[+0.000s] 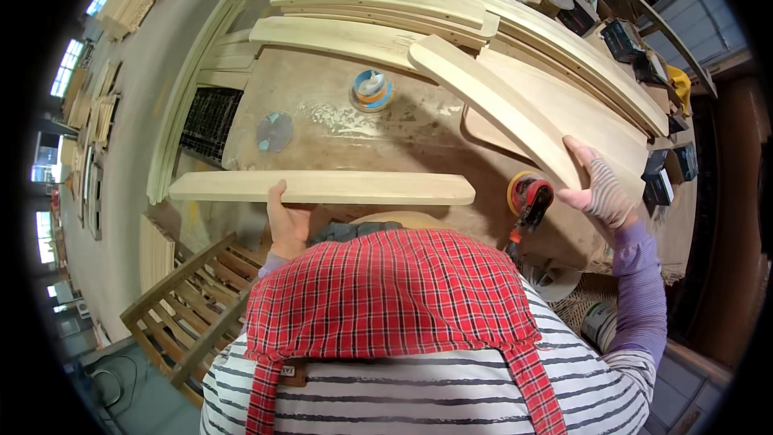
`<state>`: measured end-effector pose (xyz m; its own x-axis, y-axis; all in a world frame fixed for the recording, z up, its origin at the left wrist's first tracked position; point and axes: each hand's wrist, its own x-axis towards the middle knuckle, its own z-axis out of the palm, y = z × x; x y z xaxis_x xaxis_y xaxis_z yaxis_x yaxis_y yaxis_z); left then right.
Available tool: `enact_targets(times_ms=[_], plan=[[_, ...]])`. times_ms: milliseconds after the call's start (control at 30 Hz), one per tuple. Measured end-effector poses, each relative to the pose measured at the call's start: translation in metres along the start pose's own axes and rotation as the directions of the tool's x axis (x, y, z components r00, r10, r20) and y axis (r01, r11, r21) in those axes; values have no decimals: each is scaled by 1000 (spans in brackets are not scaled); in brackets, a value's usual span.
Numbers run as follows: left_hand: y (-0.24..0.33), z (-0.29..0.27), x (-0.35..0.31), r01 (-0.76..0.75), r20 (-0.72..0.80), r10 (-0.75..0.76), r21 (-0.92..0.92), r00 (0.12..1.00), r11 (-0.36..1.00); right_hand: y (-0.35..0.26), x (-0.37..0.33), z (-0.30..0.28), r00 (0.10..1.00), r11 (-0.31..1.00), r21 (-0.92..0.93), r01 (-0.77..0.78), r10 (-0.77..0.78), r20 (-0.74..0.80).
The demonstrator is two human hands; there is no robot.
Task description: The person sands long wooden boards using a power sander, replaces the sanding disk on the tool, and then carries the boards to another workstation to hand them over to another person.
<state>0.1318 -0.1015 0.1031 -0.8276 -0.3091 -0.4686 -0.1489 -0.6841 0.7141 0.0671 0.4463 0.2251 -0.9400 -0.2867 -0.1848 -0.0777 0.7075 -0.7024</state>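
My left hand [287, 221] is closed on a straight, pale wooden board [370, 187] with trimmed corners, its thumb over the top face and the other fingers mostly hidden below. My right hand [600, 185], in a striped fingerless glove, grips the near end of a wide, gently curved wooden slat [491, 101]. That slat slants away to the far left, its far end over other stacked slats. Just left of my right hand, a red and black orbital sander [529, 200] rests on the worktable [322, 145].
Long pale slats [378, 4] are stacked along the table's far side. A blue and orange round container [372, 90] and a grey sanding disc [274, 131] lie mid-table. Small dark boxes [624, 40] line the right edge. A slatted wooden rack [193, 306] stands at lower left.
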Motion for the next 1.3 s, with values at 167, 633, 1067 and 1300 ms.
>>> enact_targets(times_ms=[167,633,1067,1300], plan=[[45,-50,3,-95,-31,94,-31,995,995,-83,-12,82,974,822,524,-225,205,96],[221,-306,-14,-319,-69,317,-19,946,947,-256,88,326,931,492,830,-262,-98,351],[295,-315,72,-322,-183,312,-29,932,946,-333,169,354,840,400,788,-468,-76,537],[433,-272,146,-381,-371,384,86,846,921,-337,251,396,738,323,729,-603,-120,664]])
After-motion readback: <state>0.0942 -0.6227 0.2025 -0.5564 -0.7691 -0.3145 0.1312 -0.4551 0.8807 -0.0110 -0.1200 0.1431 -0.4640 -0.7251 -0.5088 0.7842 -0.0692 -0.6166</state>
